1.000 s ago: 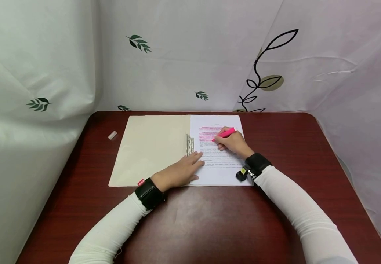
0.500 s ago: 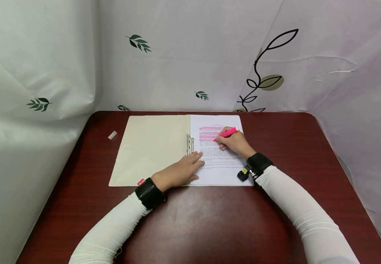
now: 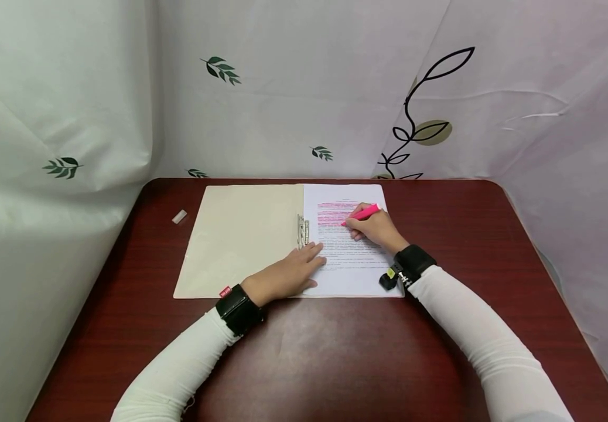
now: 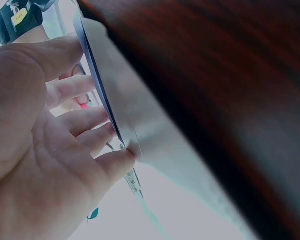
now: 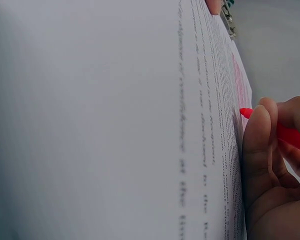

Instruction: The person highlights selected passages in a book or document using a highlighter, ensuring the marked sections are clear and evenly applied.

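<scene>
A cream folder lies spread out on the table, with printed white paper on its right side. Pink highlighting covers the upper lines of text. My right hand pinches a pink highlighter, its tip at the lower edge of the pink block. In the right wrist view the highlighter tip meets the page beyond the thumb. My left hand rests with fingers spread on the paper's lower left, just below the metal clip. The left wrist view shows those fingers extended along the sheet.
A small whitish block lies on the dark red-brown table, left of the folder. A white curtain with leaf prints hangs behind the table's far edge. Black bands with cameras sit on both wrists.
My right hand has slid slightly to the right with the highlighter along the line of text, then nearly stopped. My left hand has stayed in place.
</scene>
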A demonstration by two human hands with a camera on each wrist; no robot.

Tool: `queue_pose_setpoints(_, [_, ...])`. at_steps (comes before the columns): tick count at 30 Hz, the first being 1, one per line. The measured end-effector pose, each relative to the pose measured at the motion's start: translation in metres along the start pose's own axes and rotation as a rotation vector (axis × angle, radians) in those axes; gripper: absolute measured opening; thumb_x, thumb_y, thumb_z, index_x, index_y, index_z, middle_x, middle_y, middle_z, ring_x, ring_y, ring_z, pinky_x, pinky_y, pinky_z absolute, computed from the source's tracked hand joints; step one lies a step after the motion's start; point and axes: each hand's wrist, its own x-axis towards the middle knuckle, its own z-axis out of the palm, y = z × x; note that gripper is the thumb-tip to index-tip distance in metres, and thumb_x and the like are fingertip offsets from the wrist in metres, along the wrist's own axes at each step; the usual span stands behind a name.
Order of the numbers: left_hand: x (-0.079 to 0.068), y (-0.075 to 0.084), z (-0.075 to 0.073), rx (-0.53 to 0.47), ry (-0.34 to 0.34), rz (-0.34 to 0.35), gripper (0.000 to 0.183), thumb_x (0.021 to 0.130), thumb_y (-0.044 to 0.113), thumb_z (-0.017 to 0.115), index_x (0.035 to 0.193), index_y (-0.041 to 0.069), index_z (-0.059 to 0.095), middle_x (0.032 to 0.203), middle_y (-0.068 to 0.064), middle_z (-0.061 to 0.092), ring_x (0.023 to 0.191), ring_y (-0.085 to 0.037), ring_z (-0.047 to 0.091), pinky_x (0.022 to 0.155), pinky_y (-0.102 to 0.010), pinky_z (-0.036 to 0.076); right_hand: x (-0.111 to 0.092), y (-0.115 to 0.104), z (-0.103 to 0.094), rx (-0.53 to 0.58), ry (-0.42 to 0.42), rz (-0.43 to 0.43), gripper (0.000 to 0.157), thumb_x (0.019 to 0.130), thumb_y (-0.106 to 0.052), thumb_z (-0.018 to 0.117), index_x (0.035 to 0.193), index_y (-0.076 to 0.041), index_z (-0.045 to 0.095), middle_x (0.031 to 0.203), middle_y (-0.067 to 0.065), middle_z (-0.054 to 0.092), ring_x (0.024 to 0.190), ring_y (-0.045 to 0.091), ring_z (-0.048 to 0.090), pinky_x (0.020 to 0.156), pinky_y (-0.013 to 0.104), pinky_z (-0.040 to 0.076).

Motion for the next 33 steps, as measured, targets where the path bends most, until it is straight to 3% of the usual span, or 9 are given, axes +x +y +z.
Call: queue_pose_setpoints(33, [-0.0002, -0.0006, 0.001, -0.006, 0.01, 0.006, 0.053, 0.105, 0.023, 0.062, 0.151, 0.002, 0.045, 0.167, -0.025, 0.027, 0.156, -0.042, 0.026, 0.123, -0.058, 0.03, -0.0048, 0.0006, -0.0054, -0.018, 0.019, 0.007, 0.02, 0.095, -0.023, 0.074, 0.103, -0.006, 0.066, 0.078, 0.007, 0.073, 0.06, 0.012, 0.068, 0.063, 0.022, 0.06])
